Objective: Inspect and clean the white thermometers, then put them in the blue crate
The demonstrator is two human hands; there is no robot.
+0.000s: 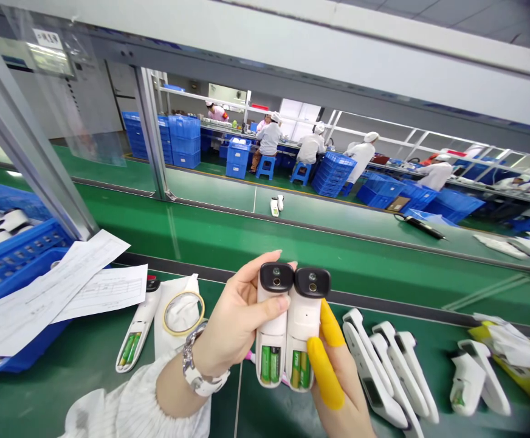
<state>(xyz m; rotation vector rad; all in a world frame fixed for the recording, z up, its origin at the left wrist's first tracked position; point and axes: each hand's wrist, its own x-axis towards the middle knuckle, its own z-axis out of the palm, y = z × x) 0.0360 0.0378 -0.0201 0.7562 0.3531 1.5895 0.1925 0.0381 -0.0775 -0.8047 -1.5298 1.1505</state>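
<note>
Side by side, two white infrared thermometers [273,322] stand upright in my hands, their black sensor heads up and their battery bays uncovered with green batteries inside. My left hand [240,316] is closed round the left thermometer, thumb across its front. The right thermometer [304,316] is gripped by my right hand [333,365], which wears yellow finger cots on two fingers. The two bodies touch or nearly touch. Left of my hands, another thermometer [138,328] with batteries showing lies on the green bench beside a tape roll [183,313]. Several white thermometers [390,371] lie to the right.
Paper sheets [96,292] overlap a blue crate [23,365] on the left. Two thermometers [474,377] and a yellow bag [515,359] sit far right. A green conveyor belt [228,243] runs ahead, beneath a metal frame [153,134]. Several people work beyond, near blue crates.
</note>
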